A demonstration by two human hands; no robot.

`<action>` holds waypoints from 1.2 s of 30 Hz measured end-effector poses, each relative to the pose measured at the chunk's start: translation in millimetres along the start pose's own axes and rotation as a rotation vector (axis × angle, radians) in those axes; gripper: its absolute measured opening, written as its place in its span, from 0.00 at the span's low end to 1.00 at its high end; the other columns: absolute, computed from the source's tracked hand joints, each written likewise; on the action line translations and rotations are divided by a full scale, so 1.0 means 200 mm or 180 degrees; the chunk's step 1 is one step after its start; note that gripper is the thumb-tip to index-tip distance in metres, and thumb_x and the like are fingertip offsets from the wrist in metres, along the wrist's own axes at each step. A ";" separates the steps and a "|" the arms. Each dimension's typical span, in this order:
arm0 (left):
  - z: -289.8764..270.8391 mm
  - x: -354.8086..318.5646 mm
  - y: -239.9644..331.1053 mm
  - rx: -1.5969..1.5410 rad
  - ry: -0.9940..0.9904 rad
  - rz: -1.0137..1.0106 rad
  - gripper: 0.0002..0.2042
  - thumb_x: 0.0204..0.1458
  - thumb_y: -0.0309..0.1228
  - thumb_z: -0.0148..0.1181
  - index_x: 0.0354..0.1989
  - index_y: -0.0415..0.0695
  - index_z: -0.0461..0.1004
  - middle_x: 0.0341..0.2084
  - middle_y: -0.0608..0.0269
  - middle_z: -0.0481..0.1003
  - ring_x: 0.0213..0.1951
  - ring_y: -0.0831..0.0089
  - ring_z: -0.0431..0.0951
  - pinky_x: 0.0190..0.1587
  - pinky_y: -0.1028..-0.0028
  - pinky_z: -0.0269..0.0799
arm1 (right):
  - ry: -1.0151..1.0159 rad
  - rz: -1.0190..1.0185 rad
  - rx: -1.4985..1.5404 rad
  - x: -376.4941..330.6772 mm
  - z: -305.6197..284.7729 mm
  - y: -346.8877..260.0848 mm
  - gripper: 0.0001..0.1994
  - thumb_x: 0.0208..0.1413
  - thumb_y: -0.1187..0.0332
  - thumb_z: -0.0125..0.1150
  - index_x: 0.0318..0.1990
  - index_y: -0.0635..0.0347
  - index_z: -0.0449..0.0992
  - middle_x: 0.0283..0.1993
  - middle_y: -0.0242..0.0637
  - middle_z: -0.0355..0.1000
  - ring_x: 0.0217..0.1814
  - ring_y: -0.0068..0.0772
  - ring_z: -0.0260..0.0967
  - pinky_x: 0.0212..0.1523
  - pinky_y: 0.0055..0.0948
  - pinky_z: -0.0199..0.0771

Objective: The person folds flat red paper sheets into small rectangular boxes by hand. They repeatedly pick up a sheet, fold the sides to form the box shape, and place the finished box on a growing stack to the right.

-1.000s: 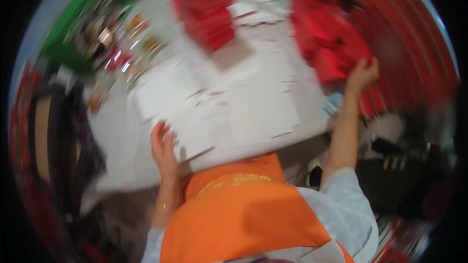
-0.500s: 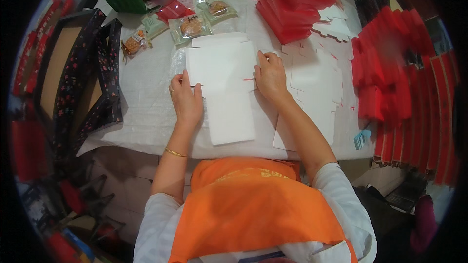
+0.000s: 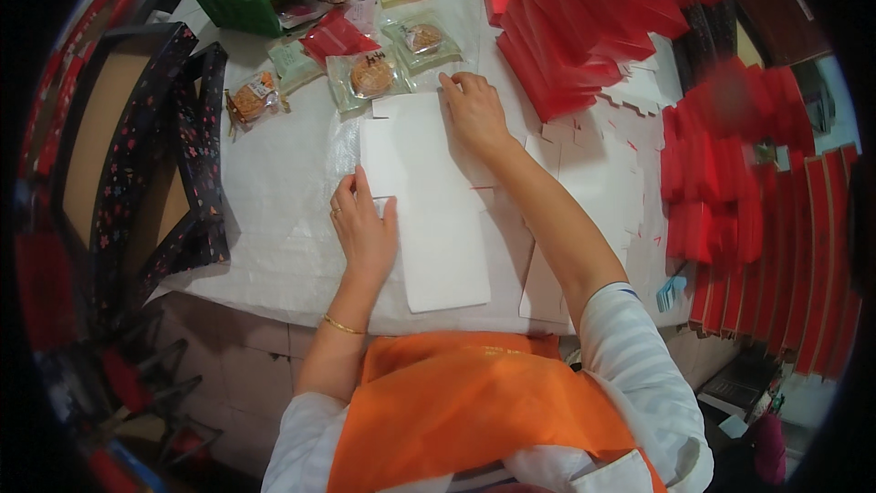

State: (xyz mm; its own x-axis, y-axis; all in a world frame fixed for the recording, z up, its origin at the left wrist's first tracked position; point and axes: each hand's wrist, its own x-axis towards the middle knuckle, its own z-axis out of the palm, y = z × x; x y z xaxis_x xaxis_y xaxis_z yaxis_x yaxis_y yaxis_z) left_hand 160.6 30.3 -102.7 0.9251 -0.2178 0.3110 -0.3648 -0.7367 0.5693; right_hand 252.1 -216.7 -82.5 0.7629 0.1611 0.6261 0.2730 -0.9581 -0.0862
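Nearest me, across from the orange apron (image 3: 474, 411), the white card (image 3: 444, 246) lay flat on the cloth-covered table (image 3: 283, 210), its long panel toward the person. The left hand (image 3: 361, 228) was at the card's left edge, thumb and fingers spread apart around a notch. The right hand (image 3: 476, 114), well apart from it, bent its fingers over the far right corner; whether they pinched the card I couldn't tell. Uneven pressure from the two hands could have skewed the sheet or creased it off its line, and a hooked notch might have torn. Other flat cards (image 3: 589, 187) lay by the right forearm, where a sleeve could drag them. Just beyond, wrapped pastries (image 3: 372, 78) crowded the card's far edge, liable to snag it. A careless elbow could have toppled the tall red stack (image 3: 570, 50).
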 end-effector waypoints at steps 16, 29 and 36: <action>-0.03 0.00 0.00 -0.0152 -0.0284 -0.0159 0.35 0.55 0.31 0.62 0.69 0.32 0.56 0.59 0.42 0.61 0.60 0.47 0.61 0.63 0.55 0.55 | -0.0662 0.0455 0.0618 0.03 -0.03 -0.11 0.15 0.56 0.76 0.59 0.52 0.58 0.76 0.54 0.44 0.72 0.56 0.49 0.68 0.55 0.42 0.68; -0.02 0.00 0.00 -0.0136 -0.0233 -0.0103 0.36 0.54 0.30 0.63 0.70 0.32 0.56 0.60 0.42 0.61 0.59 0.48 0.62 0.62 0.55 0.55 | -0.0015 0.0129 0.0637 0.05 0.01 -0.08 0.04 0.47 0.76 0.65 0.30 0.58 0.76 0.34 0.37 0.73 0.40 0.47 0.70 0.40 0.44 0.68; -0.02 -0.01 -0.01 -0.0148 -0.0202 -0.0031 0.35 0.55 0.30 0.62 0.70 0.33 0.56 0.59 0.42 0.60 0.59 0.48 0.61 0.62 0.56 0.54 | -0.0663 0.0491 0.0592 0.06 -0.02 -0.05 0.03 0.52 0.75 0.62 0.33 0.59 0.74 0.32 0.44 0.74 0.38 0.53 0.71 0.38 0.49 0.68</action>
State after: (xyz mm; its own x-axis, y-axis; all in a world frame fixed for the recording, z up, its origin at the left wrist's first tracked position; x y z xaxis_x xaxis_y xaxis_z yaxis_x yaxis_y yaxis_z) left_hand 159.5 34.2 -102.1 0.9329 -0.2520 0.2573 -0.3590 -0.7087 0.6073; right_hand 256.1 -205.8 -70.2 0.9020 0.0807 0.4242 0.2326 -0.9184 -0.3200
